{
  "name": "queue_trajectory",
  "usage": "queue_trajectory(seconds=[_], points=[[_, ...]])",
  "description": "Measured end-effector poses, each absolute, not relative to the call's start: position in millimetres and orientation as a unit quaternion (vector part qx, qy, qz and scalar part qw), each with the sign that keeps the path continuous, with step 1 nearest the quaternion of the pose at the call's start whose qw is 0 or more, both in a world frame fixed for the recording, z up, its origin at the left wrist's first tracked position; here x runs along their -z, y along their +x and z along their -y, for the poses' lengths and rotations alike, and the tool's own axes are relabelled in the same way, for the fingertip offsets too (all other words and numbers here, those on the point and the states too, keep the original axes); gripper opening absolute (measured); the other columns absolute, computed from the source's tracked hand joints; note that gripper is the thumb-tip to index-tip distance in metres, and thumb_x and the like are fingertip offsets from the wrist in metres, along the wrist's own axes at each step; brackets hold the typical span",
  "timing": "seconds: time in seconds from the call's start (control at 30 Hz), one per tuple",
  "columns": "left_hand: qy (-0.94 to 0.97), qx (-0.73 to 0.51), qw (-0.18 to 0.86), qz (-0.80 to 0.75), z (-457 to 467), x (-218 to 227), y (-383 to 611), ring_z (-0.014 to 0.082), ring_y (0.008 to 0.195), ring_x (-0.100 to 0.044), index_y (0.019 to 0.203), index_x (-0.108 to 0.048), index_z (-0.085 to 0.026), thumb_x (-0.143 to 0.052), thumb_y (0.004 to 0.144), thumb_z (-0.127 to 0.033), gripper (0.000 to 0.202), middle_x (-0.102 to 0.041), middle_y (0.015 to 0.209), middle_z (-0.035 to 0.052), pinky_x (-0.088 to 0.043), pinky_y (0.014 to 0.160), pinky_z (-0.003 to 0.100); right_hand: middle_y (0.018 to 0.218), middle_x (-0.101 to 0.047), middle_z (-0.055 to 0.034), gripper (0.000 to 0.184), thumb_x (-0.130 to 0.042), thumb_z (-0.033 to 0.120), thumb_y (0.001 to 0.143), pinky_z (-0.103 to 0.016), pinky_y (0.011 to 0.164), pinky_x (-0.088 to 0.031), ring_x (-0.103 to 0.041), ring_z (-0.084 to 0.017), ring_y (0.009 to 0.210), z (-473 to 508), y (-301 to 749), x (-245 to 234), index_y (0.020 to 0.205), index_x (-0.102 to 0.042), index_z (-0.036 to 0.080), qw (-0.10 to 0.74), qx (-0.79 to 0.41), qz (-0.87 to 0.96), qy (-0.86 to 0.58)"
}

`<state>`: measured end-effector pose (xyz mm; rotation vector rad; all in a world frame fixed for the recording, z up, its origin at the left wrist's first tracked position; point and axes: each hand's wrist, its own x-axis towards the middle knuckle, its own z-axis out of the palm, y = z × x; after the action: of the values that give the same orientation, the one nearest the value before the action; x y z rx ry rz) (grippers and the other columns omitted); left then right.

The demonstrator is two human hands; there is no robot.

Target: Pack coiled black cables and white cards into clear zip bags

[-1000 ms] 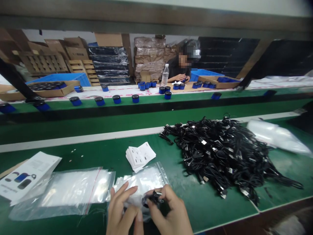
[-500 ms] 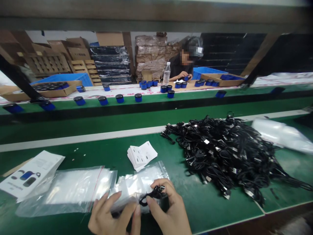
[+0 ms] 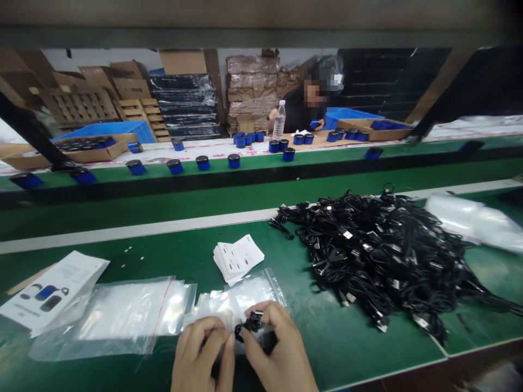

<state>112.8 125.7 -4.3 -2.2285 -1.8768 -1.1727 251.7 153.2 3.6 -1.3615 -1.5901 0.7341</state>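
My right hand point(image 3: 281, 348) pinches a coiled black USB cable point(image 3: 254, 322) between thumb and fingers. Close beside it, my left hand point(image 3: 202, 354) has its thumb and forefinger pressed together on a clear plastic bag point(image 3: 229, 316), whose gripped edge is partly hidden by the fingers. The cable lies right at the bag, but I cannot tell whether any of it is inside. More clear bags point(image 3: 261, 288) lie flat just beyond my hands. A large heap of black USB cables point(image 3: 368, 256) spreads to the right.
Printed leaflets point(image 3: 239, 258) sit ahead of my hands. A larger zip bag point(image 3: 118, 310) and a printed sheet point(image 3: 53, 288) are at left; a plastic bundle point(image 3: 474, 218) is at far right. Blue-and-black round items point(image 3: 233, 160) line the raised ledge. A person point(image 3: 302, 106) works opposite.
My left hand has moved right, closer to the right hand, and its spread fingers have curled in. The cable has turned slightly in my right hand. Across the bench, the person's hands have separated.
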Motion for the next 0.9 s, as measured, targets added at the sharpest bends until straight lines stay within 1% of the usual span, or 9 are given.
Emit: queue_trajectory(seconds=[0.07,0.17,0.23,0.37,0.43,0.57,0.67,0.77,0.9], points=[[-0.697,0.386,-0.060,0.602,-126,8,112,0.0184,0.084,-0.057,0.081,-0.057,-0.025,-0.044,0.087,-0.022,0.014,-0.058,0.090,0.0024,-0.043,0.073,0.029,0.069,-0.059,0.0005,0.013,-0.054,0.013,0.071,-0.024,0.057,-0.047,-0.058,-0.016,0.062,-154,254,-4,0.080,-0.050,0.021,0.432,-0.313,0.645,-0.547],[-0.694,0.371,-0.092,0.610,-127,9,111,0.0169,0.085,-0.061,0.085,-0.057,-0.025,-0.044,0.088,-0.022,0.014,-0.061,0.090,0.0013,-0.045,0.072,0.026,0.071,-0.059,0.0017,0.043,-0.048,0.010,0.073,-0.022,0.053,-0.048,-0.058,-0.014,0.056,-155,257,-9,0.114,-0.048,0.022,0.407,-0.348,0.668,-0.516],[-0.707,0.355,-0.093,0.605,-128,6,109,0.0163,0.083,-0.062,0.085,-0.057,-0.025,-0.044,0.088,-0.021,0.013,-0.063,0.088,0.0009,-0.047,0.072,0.025,0.080,-0.061,-0.0007,0.053,-0.045,0.010,0.074,-0.023,0.054,-0.049,-0.060,-0.015,0.061,-156,259,-13,0.124,-0.045,0.026,0.396,-0.352,0.690,-0.492],[-0.740,0.323,-0.074,0.585,-130,2,107,0.0172,0.082,-0.064,0.082,-0.058,-0.024,-0.048,0.085,-0.020,0.011,-0.064,0.089,0.0029,-0.051,0.069,0.024,0.085,-0.062,-0.0021,0.052,-0.045,0.011,0.072,-0.023,0.053,-0.049,-0.061,-0.015,0.060,-156,260,-17,0.121,-0.049,0.029,0.400,-0.342,0.695,-0.490],[-0.725,0.326,-0.081,0.601,-129,3,109,0.0178,0.083,-0.063,0.079,-0.058,-0.024,-0.047,0.086,-0.022,0.014,-0.062,0.091,0.0037,-0.050,0.070,0.025,0.078,-0.061,-0.0002,0.045,-0.046,0.010,0.071,-0.022,0.051,-0.047,-0.060,-0.014,0.055,-156,260,-15,0.112,-0.052,0.027,0.376,-0.354,0.700,-0.493],[-0.698,0.348,-0.094,0.619,-127,8,114,0.0183,0.084,-0.061,0.075,-0.057,-0.025,-0.044,0.087,-0.025,0.018,-0.060,0.091,0.0029,-0.048,0.073,0.028,0.065,-0.060,0.0035,0.033,-0.047,0.012,0.072,-0.021,0.048,-0.045,-0.061,-0.015,0.051,-155,261,-9,0.102,-0.048,0.024,0.342,-0.383,0.688,-0.513],[-0.697,0.354,-0.094,0.617,-126,11,115,0.0186,0.085,-0.060,0.075,-0.057,-0.025,-0.045,0.087,-0.025,0.017,-0.059,0.093,0.0031,-0.047,0.073,0.029,0.067,-0.062,0.0020,0.021,-0.048,0.017,0.075,-0.022,0.050,-0.048,-0.063,-0.015,0.053,-153,264,-11,0.094,-0.049,0.024,0.362,-0.400,0.678,-0.499],[-0.694,0.359,-0.093,0.616,-125,13,116,0.0187,0.087,-0.060,0.076,-0.058,-0.025,-0.044,0.087,-0.024,0.017,-0.059,0.095,0.0035,-0.047,0.074,0.029,0.060,-0.062,0.0025,0.007,-0.053,0.023,0.076,-0.021,0.048,-0.048,-0.061,-0.015,0.050,-153,264,-14,0.083,-0.050,0.023,0.389,-0.434,0.640,-0.500],[-0.680,0.367,-0.099,0.627,-124,11,116,0.0180,0.088,-0.060,0.078,-0.059,-0.024,-0.043,0.088,-0.026,0.018,-0.057,0.100,0.0041,-0.046,0.074,0.028,0.061,-0.064,0.0011,0.016,-0.060,0.030,0.078,-0.021,0.049,-0.050,-0.063,-0.015,0.051,-150,254,-7,0.082,-0.046,0.023,0.473,-0.467,0.537,-0.520]])
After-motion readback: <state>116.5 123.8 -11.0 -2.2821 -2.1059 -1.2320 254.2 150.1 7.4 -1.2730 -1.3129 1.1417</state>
